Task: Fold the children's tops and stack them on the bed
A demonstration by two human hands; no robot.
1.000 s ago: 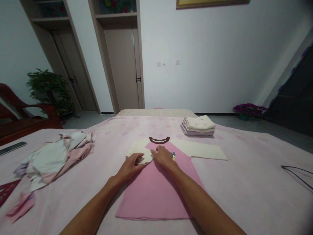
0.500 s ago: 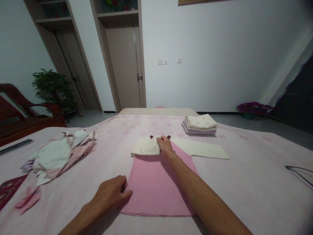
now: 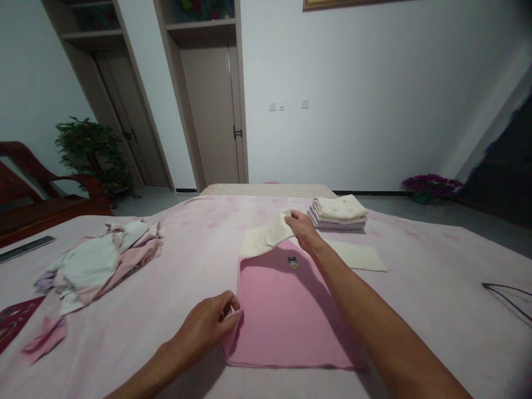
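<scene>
A pink shirt [image 3: 282, 310] with cream sleeves lies flat on the pink bedspread [image 3: 415, 310] in front of me. My left hand [image 3: 210, 324] is closed on the shirt's lower left edge and lifts it slightly. My right hand [image 3: 301, 230] pinches the shirt's upper left part with the cream sleeve [image 3: 264, 238] and holds it raised over the body. The other cream sleeve [image 3: 357, 256] lies flat to the right. A small cartoon patch [image 3: 293, 262] shows on the chest.
A loose heap of pale clothes [image 3: 95, 263] lies at the left. A folded stack [image 3: 338, 212] sits at the back right. A wire hanger [image 3: 509, 296] is at the right edge, a dark flat object [image 3: 25, 248] at the far left. Chair, plant and doors stand behind.
My left hand has moved from the sleeve down to the shirt's lower left edge and gripped it. My right hand has carried the upper left side rightward and up, covering the collar.
</scene>
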